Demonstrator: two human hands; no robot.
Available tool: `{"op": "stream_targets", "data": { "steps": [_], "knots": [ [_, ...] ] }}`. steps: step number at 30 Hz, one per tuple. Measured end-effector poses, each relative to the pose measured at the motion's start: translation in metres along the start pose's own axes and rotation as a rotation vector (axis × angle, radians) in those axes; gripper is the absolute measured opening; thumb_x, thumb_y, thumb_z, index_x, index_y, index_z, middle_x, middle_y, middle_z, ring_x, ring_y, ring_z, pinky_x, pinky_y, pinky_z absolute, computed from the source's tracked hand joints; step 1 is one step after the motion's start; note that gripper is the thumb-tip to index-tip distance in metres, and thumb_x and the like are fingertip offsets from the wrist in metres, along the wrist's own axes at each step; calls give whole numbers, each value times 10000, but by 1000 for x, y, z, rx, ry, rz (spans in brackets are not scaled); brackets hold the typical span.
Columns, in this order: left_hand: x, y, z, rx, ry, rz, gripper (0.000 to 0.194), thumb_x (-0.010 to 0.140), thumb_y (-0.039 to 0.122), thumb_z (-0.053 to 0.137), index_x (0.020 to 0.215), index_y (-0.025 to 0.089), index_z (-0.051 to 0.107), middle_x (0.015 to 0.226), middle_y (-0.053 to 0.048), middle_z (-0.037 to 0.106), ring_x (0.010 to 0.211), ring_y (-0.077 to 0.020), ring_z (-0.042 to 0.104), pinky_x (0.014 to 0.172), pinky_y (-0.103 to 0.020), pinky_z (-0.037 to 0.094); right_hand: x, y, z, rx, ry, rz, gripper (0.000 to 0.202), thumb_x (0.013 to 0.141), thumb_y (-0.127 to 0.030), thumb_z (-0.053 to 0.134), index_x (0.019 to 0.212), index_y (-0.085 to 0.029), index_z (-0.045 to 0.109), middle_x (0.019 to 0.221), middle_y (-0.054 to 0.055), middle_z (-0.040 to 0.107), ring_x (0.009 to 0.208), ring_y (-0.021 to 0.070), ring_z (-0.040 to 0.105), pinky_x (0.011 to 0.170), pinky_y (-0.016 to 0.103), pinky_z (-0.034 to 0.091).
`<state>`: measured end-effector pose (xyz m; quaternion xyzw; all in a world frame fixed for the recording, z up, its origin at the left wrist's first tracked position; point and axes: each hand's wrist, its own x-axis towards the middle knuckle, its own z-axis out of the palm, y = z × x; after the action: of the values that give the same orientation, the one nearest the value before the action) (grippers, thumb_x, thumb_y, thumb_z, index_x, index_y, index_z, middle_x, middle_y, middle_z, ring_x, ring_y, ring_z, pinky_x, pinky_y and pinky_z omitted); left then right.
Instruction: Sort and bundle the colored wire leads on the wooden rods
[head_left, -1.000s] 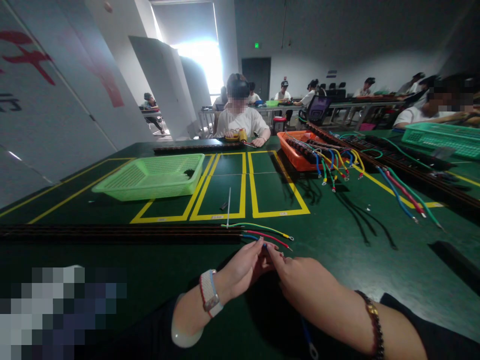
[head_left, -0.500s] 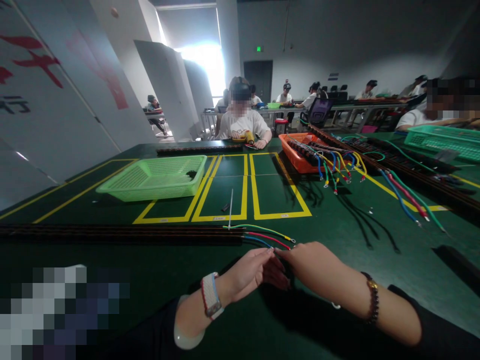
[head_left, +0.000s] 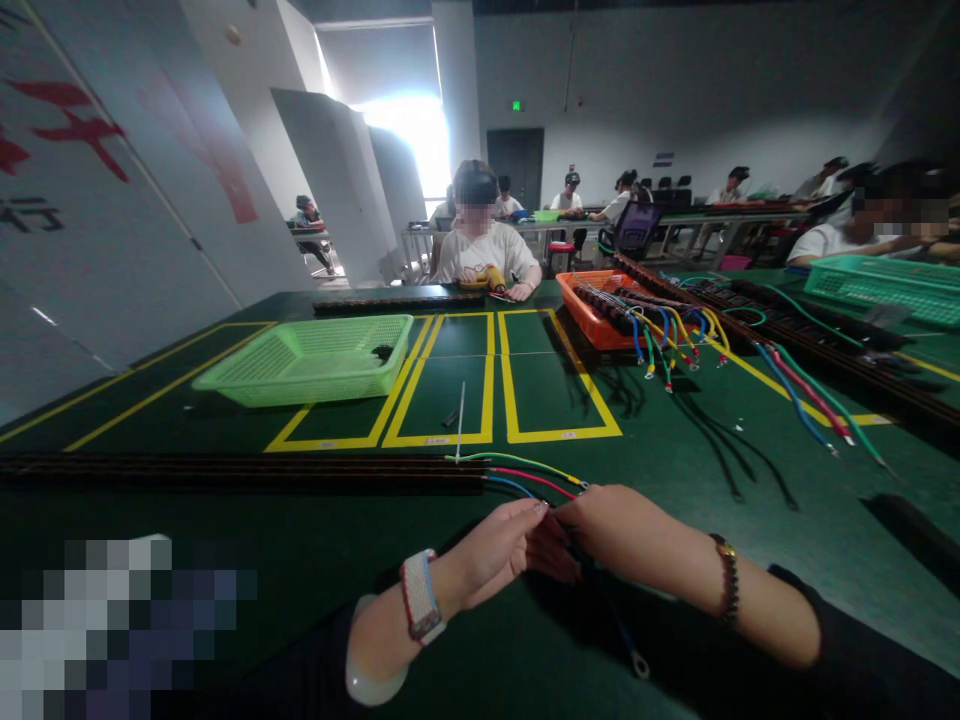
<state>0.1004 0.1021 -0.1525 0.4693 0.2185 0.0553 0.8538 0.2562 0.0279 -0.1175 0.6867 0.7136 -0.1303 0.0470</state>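
Near the right end of a long dark strip bundle [head_left: 247, 472], my left hand [head_left: 499, 550] and my right hand [head_left: 611, 530] meet, fingers closed and pinched together. A blue wire [head_left: 510, 484] runs from the bundle into my fingers. Below my right hand a dark blue length comes out, ending in a ring terminal [head_left: 640, 665]; whether it is the same wire is hidden by my hands. A red wire [head_left: 536, 478] and a yellow-green wire [head_left: 525, 462] with a ring lug lie just beyond my fingers. A white cable tie [head_left: 460, 420] stands up from the bundle's end.
A light green basket [head_left: 300, 385] stands beyond the bundle on the green table [head_left: 420, 600]. An orange basket [head_left: 577, 325] with wired strips is back right, and more strips and loose wires [head_left: 806, 395] lie right. A co-worker [head_left: 487, 245] sits opposite.
The ring-ended blue length now hangs out below my right hand; before, only a small pale piece showed under the wrist. My right forearm has shifted slightly left.
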Motion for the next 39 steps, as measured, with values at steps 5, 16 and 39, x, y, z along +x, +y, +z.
{"op": "stream_targets", "data": {
  "steps": [5, 16, 39],
  "knots": [
    [1, -2, 0, -33, 16, 23, 333, 804, 378, 468, 1039, 144, 501, 831, -67, 673, 708, -75, 648, 754, -219, 529, 1, 4, -14, 136, 103, -6, 304, 838, -289, 401, 955, -297, 682, 899, -3, 639, 784, 45, 576, 639, 155, 277],
    [-3, 0, 2, 64, 32, -23, 435, 764, 544, 456, 861, 123, 505, 750, -69, 662, 735, -140, 673, 744, -234, 524, 62, 56, 13, 692, 272, -48, 537, 845, -546, 387, 1163, -174, 608, 1172, 64, 556, 1048, 72, 535, 991, 227, 420],
    [-1, 0, 4, 83, 36, -14, 450, 762, 555, 445, 861, 121, 505, 751, -78, 667, 739, -144, 671, 753, -235, 520, 60, 44, 23, 777, 88, -135, 618, 759, -650, 464, 1030, -135, 673, 913, 28, 632, 748, -10, 502, 720, 94, 377]
  ]
}}
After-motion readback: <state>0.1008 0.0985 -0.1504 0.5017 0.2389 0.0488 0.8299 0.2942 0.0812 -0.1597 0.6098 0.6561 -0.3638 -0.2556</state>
